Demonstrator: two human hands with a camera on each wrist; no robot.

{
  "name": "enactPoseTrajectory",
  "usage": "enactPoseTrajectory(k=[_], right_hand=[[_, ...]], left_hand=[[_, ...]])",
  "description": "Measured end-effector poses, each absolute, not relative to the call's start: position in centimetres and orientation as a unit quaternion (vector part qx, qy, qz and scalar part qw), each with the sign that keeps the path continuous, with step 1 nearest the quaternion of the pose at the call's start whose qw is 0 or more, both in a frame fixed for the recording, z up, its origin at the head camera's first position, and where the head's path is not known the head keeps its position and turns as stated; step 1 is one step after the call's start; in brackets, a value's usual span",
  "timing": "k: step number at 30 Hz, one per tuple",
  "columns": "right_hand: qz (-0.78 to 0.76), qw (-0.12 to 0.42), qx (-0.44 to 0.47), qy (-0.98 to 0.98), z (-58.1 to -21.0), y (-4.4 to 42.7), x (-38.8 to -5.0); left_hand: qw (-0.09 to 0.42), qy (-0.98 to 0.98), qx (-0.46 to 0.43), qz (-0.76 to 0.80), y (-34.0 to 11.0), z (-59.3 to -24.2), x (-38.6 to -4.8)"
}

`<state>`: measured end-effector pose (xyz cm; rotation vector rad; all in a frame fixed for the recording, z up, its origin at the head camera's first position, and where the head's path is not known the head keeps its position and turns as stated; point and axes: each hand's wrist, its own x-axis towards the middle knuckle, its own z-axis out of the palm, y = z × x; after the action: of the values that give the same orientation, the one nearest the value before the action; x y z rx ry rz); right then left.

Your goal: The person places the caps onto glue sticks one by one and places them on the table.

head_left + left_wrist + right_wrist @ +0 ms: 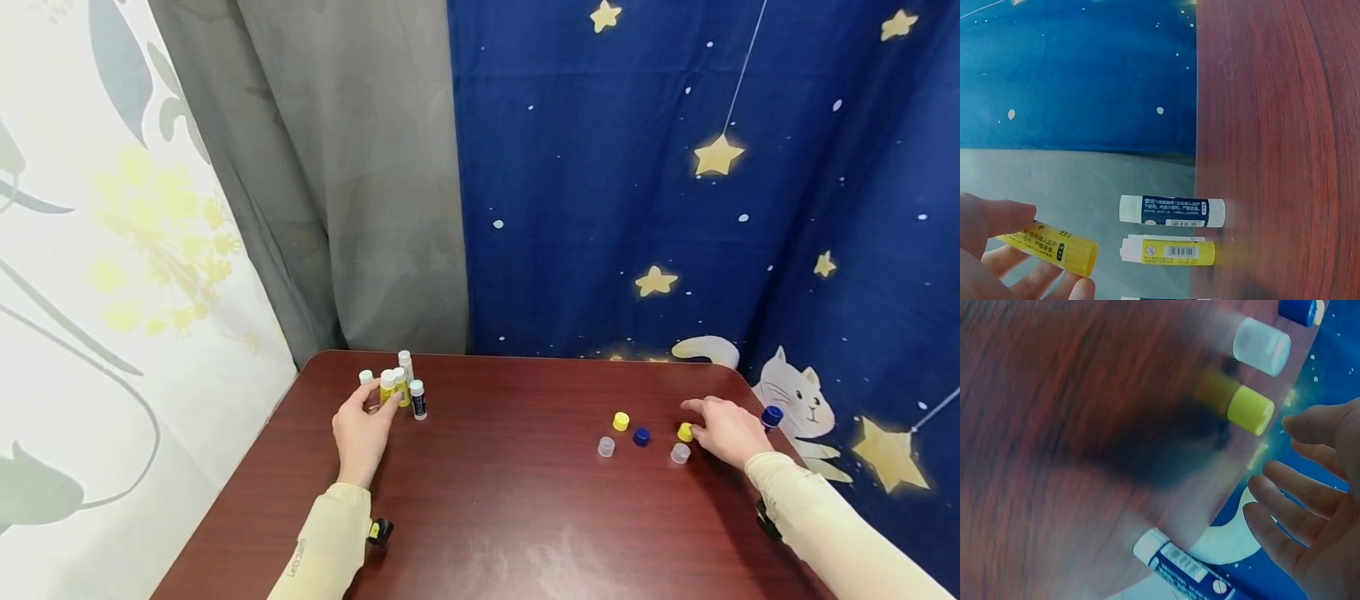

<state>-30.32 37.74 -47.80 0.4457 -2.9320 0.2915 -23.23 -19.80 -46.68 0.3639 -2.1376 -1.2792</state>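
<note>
My left hand (358, 435) pinches a yellow glue stick (1054, 247) between thumb and fingers, its uncapped white top upward in the head view. Just past it stand another yellow glue stick (1172, 250) and a dark navy one (1175, 211), both uncapped. A white-bodied glue stick (406, 367) and one partly hidden by the fingers (366, 377) are close by. Over the table's right side, my right hand (726, 429) holds nothing, fingers spread and slightly bent. A yellow cap (1251, 410) sits just beyond its fingertips; touching cannot be told.
Left of the right hand stand another yellow cap (621, 422), a navy cap (641, 437) and two clear caps (606, 447), one of them near the hand. A navy-capped glue stick (771, 418) stands at the right table edge, partly behind the right hand. Curtains (390, 208) hang behind the table.
</note>
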Motion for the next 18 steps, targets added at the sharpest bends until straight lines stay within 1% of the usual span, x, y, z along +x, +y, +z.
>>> enactPoseTrajectory(k=[5, 13, 18], right_hand=[[0.105, 0.062, 0.149, -0.981, -48.6, 37.1, -30.4], [0.099, 0.066, 0.159, -0.980, -49.7, 36.7, -30.3], [0.093, 0.081, 0.160, -0.979, -49.7, 36.6, -30.2]], left_hand=[[0.306, -0.810, 0.128, -0.484, -19.5, -46.4, -23.0], [0.330, -0.815, 0.097, -0.466, -19.2, -45.9, -22.8], [0.349, -0.824, 0.080, -0.439, -19.1, -45.9, -23.0]])
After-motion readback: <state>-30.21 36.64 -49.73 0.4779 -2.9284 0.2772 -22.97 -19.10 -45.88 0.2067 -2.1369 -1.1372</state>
